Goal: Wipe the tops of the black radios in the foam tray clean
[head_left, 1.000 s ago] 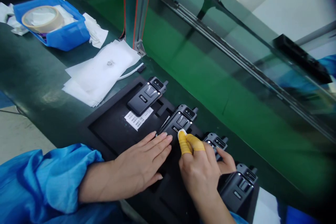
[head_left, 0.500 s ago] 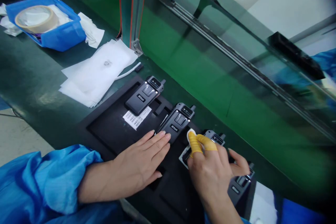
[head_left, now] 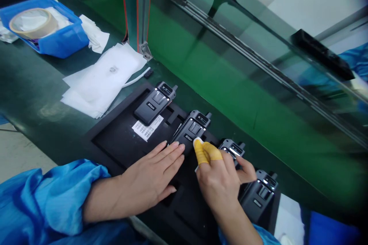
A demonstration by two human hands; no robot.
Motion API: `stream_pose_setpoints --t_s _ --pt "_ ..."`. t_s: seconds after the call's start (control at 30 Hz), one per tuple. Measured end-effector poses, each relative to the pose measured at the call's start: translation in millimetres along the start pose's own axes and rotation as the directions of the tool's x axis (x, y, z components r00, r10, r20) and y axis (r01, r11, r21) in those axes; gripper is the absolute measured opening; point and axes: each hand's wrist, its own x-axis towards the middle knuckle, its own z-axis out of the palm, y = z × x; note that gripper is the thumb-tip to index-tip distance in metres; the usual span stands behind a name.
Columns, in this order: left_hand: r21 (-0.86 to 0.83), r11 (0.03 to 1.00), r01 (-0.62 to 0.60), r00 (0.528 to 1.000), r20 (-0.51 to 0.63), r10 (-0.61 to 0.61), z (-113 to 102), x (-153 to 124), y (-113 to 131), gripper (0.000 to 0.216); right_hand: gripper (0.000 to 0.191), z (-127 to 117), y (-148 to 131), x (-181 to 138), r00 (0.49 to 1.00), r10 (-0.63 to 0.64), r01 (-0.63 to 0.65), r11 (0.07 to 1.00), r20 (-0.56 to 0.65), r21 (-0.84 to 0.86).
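A two-way radio (head_left: 193, 127) marked "Riton" lies in a black foam tray (head_left: 110, 138), its clip side up. Flat and with outstretched fingers, my left hand (head_left: 156, 174) rests on that radio's lower end. Yellow finger cots cover two fingers of my right hand (head_left: 218, 172). Those fingers pinch a small white wipe (head_left: 197, 140) against the radio beside its label. Partly behind my right hand is another radio (head_left: 232, 147). One more radio (head_left: 258, 191) lies to the right of it, and another radio (head_left: 152, 104) lies at the left, over a white barcode label sheet (head_left: 148, 128).
White sheets (head_left: 105, 78) are stacked behind the tray, beside a white cable (head_left: 137, 78). A blue bin (head_left: 63, 40) holds a tape roll (head_left: 33, 23). An upright metal post (head_left: 139, 11) and a green partition (head_left: 224, 72) border the bench. More white paper (head_left: 289, 218) lies at the right.
My right hand has moved left with the wipe, from beside the middle radio onto its face near the label. The rightmost radio is less covered. My left hand stays on the radio.
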Motion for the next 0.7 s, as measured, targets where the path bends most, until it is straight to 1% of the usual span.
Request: stream_pose_setpoints --t_s 0.03,0.1,0.17,0.23,0.33,0.43,0.5,0.6,0.7 --pt "0.003 1.0 0.0 1.0 0.002 0.0 0 0 0 0.053 0.017 -1 6 -5 1.0 0.009 -0.008 1.0 0.026 -0.01" --pt "0.011 1.0 -0.001 1.0 0.004 0.001 1 0 0 0.051 0.016 -3 17 -11 0.996 0.065 -0.063 0.998 0.062 -0.023" --pt "0.017 1.0 -0.009 1.0 -0.008 0.009 2 0 0 0.051 0.015 -6 23 -13 0.992 0.121 -0.12 0.992 0.035 -0.039" --pt "0.014 1.0 -0.01 1.0 -0.022 0.011 3 -1 0 0.052 0.016 -9 24 -11 0.991 0.13 -0.13 0.99 0.003 -0.049" --pt "0.01 1.0 -0.005 1.0 -0.023 0.006 2 -1 0 0.053 0.02 -11 19 -5 0.991 0.125 -0.124 0.992 0.036 -0.038" --pt "0.01 1.0 -0.001 1.0 -0.008 0.002 1 -1 0 0.053 0.023 -11 18 -3 0.992 0.124 -0.124 0.992 0.022 -0.022" --pt "0.006 1.0 0.002 1.0 -0.005 -0.002 1 -2 1 0.052 0.022 -9 22 -3 0.99 0.136 -0.136 0.991 0.02 -0.015" --pt "0.011 1.0 0.011 0.999 -0.035 -0.011 4 -4 2 0.052 0.019 -4 35 1 0.984 0.175 -0.174 0.984 0.02 -0.033" --pt "0.043 0.999 0.02 0.998 -0.055 -0.017 6 -5 2 0.055 0.017 3 43 15 0.979 0.201 -0.202 0.978 -0.033 -0.055"
